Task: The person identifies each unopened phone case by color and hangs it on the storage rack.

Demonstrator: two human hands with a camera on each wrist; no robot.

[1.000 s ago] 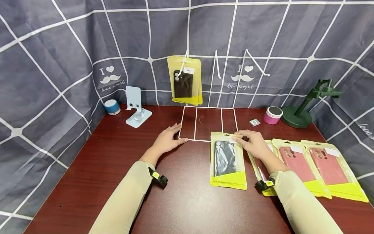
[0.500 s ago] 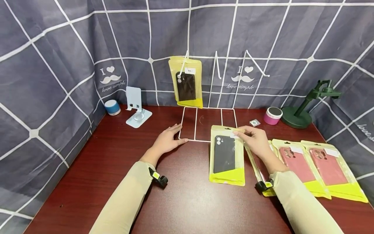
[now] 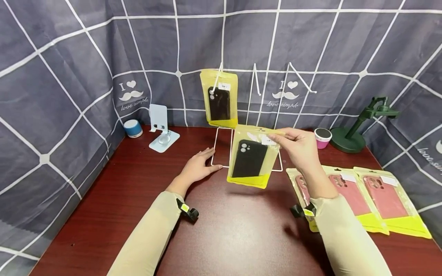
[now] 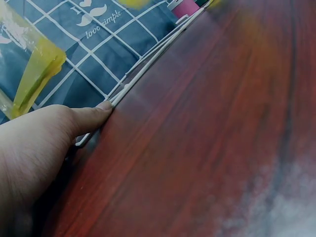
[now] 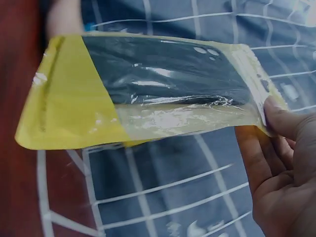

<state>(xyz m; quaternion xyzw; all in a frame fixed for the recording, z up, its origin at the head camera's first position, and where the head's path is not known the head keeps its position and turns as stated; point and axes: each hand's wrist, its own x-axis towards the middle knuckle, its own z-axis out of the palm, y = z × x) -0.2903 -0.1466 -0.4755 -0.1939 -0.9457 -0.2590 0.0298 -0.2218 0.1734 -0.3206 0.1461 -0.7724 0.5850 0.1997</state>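
My right hand (image 3: pixel 299 147) pinches the top corner of a yellow-edged clear bag with a black phone case (image 3: pixel 250 158) inside, tilted above the table. In the right wrist view the thumb lies over the bag's (image 5: pixel 163 94) top edge and the fingers are behind it. My left hand (image 3: pixel 197 165) rests on the table with fingers spread, its fingertips at the left side of the white wire rack's base (image 3: pixel 213 153). The left wrist view has the thumb (image 4: pixel 94 118) against the wire. Bagged black phone cases (image 3: pixel 219 101) hang from the rack's left hook.
Two more hooks (image 3: pixel 256 82) stick out from the rack. Bagged pink phone cases (image 3: pixel 352 193) lie at the right. Behind stand a pink speaker (image 3: pixel 322 138), a green stand (image 3: pixel 348 138), a light-blue phone stand (image 3: pixel 162 130) and a blue speaker (image 3: pixel 132 128).
My right hand has lifted the bagged black phone case off the table and carried it up and left toward the rack. The left hand stays put. The hanging bags have shifted slightly.
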